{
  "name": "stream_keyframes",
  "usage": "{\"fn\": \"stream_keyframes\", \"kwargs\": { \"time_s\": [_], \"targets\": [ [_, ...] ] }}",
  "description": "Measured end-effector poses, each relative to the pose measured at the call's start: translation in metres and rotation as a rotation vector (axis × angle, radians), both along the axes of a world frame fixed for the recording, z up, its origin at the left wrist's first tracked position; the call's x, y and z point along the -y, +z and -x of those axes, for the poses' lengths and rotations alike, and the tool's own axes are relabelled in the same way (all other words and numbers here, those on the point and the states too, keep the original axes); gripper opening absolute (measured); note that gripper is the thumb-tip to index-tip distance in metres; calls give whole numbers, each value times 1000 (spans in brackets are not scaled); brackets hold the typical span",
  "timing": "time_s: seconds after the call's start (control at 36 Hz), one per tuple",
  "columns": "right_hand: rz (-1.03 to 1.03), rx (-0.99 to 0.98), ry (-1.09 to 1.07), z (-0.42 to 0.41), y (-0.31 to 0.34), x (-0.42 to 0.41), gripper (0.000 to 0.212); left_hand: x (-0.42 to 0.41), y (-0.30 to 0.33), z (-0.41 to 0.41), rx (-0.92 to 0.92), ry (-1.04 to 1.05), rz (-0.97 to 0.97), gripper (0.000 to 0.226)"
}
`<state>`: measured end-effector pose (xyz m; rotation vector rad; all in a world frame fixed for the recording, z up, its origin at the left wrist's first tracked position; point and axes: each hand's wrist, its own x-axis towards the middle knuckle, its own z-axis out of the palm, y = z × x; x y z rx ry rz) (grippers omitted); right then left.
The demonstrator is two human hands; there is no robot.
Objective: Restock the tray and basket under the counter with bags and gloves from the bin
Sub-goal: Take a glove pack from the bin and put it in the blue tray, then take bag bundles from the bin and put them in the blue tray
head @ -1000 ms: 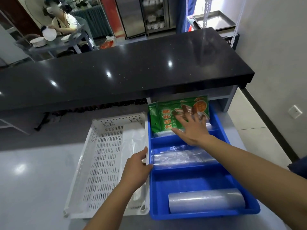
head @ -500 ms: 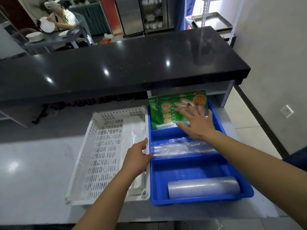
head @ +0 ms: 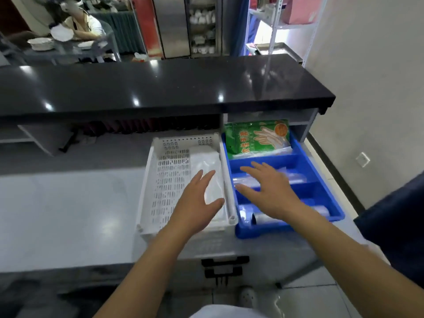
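A white slotted basket [head: 169, 180] and a blue three-part tray [head: 321, 180] sit side by side on the grey lower shelf, partly under the black counter. A green pack of gloves [head: 257, 136] fills the tray's far compartment. Clear plastic bags [head: 296, 177] lie in the middle compartment, and a clear roll [head: 247, 214] lies in the near one. White bags [head: 206, 164] rest along the basket's right side. My left hand [head: 195, 203] hovers open over the basket. Over the tray's middle part, my right hand [head: 268, 191] is open and holds nothing.
The black counter [head: 160, 88] overhangs the far ends of basket and tray. A wall [head: 378, 88] runs close on the right. A dark bin edge [head: 397, 226] shows at the right. Black handles [head: 224, 262] sit below the shelf front. A person sits at a far table [head: 68, 49].
My right hand has drawn back from the green glove pack to over the middle compartment. My left hand has let go of the basket's rim and lifted. The view has pulled back.
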<state>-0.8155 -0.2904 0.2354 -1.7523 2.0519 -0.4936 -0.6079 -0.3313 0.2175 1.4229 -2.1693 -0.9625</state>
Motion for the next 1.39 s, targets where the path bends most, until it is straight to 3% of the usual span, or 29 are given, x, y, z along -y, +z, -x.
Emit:
{"fn": "stream_keyframes", "kwargs": {
  "time_s": [0.22, 0.31, 0.42, 0.67, 0.86, 1.11, 1.17, 1.28, 1.39],
  "targets": [
    [4, 182, 173, -177, -39, -75, 59, -111, -47, -161, 16, 260, 84, 79],
    [-169, 230, 322, -231, -65, -99, 61, -153, -77, -216, 45, 425, -5, 83],
    [-348, 154, 512, -289, -81, -107, 66, -199, -107, -274, 62, 617, -129, 85],
    [-404, -21, 865, -393, -98, -105, 66, -267, -141, -350, -113, 1023, -311, 84],
    [-507, -84, 1057, -485, -129, -82, 67, -297, -154, -398, -120, 1198, -407, 86],
    [-524, -99, 1224, -619, -179, -19, 61, -275, -154, -487, -90, 1364, -554, 76],
    [-546, -126, 1233, -638, -198, -6, 58, -269, -163, -506, -70, 1335, -655, 77],
    [-646, -280, 1285, -657, -244, 8, 57, -253, -193, -541, 153, 1171, -915, 80],
    [-751, -420, 1358, -664, -277, 17, 61, -232, -224, -569, 97, 1160, -955, 74]
  ]
}}
